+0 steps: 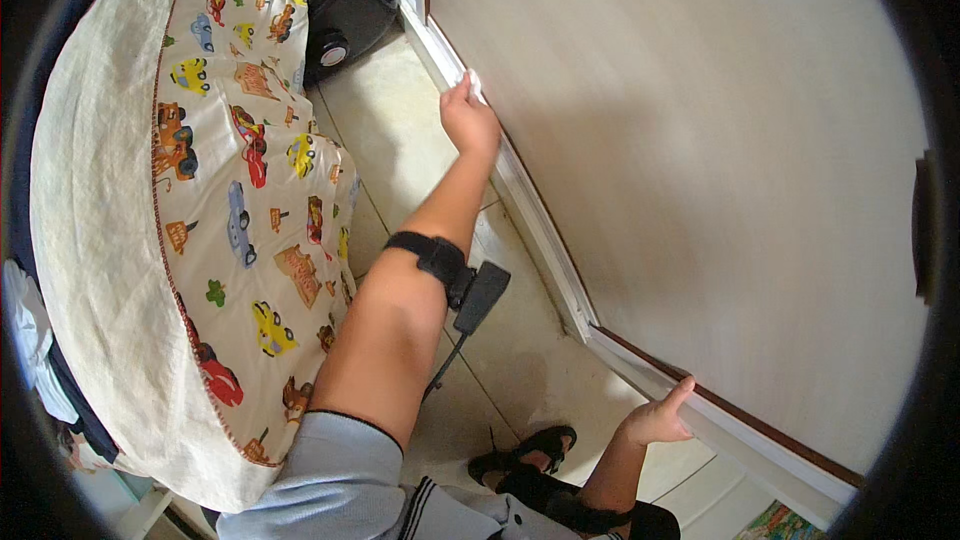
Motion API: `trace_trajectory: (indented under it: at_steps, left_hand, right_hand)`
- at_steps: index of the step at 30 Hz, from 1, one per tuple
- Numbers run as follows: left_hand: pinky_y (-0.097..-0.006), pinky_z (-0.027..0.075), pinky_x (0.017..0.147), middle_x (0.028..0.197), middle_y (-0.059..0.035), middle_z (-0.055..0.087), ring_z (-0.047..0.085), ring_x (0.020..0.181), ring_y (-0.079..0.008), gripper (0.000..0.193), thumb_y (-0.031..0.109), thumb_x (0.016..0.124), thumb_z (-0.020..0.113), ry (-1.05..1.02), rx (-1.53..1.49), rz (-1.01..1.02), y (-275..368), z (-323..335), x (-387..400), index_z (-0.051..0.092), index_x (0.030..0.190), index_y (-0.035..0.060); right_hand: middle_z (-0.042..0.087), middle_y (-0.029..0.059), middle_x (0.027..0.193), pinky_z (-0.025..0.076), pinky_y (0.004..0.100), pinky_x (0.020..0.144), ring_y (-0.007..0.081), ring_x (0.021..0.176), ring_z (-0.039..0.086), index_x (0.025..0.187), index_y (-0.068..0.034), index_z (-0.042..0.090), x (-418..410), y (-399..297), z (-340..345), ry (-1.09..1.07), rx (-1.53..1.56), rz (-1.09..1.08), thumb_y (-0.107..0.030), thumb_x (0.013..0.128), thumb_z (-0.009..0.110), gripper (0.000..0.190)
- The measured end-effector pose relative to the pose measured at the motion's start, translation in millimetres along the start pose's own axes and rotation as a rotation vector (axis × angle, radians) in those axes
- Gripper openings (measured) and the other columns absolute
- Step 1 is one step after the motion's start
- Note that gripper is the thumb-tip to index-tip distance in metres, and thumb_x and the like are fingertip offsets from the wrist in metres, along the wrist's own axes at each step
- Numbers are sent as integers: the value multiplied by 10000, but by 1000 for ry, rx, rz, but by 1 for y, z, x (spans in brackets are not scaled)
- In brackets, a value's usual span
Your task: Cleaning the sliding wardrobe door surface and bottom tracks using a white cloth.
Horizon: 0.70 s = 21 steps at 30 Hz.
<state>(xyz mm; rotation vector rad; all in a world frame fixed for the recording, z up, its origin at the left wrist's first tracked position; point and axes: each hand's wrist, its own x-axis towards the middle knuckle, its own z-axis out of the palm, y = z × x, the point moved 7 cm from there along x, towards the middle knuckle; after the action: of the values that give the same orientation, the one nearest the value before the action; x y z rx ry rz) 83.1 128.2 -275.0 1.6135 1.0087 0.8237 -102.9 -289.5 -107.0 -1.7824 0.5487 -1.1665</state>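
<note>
My left hand is at the upper middle, closed on a small white cloth that touches the white rail along the bottom of a pale panel. Only a little of the cloth shows past my fingers. Lower right, my right hand rests against the same rail, thumb up on its dark brown edge and fingers spread; nothing shows in it. A black strap with a black device goes round my left forearm.
At the left, a bed has a car-print sheet with a pale border. A black case stands by its far end. Tiled floor runs between bed and panel. My feet in black sandals are below. A colourful printed item lies at the bottom right.
</note>
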Motion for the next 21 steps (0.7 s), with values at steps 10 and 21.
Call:
trace_trajectory:
  at_steps: [10, 21]
  left_hand:
    - [-301, 435, 722, 839, -123, 529, 526, 766, -251, 339, -106, 748, 454, 3, -130, 44, -12, -11, -90, 598, 1025, 25]
    - [-335, 432, 818, 989, -154, 555, 543, 917, -286, 342, -99, 734, 448, 62, -126, -149, -12, -5, -22, 589, 1027, 8]
  right_hand:
    - [525, 192, 1041, 498, 325, 757, 209, 846, 541, 1078, 134, 424, 3, 10, -2, -9, -28, 13, 20, 727, 660, 438]
    - [546, 175, 995, 496, 306, 731, 197, 810, 543, 1061, 126, 439, 3, 7, -2, -71, -3, -119, 17, 741, 653, 401]
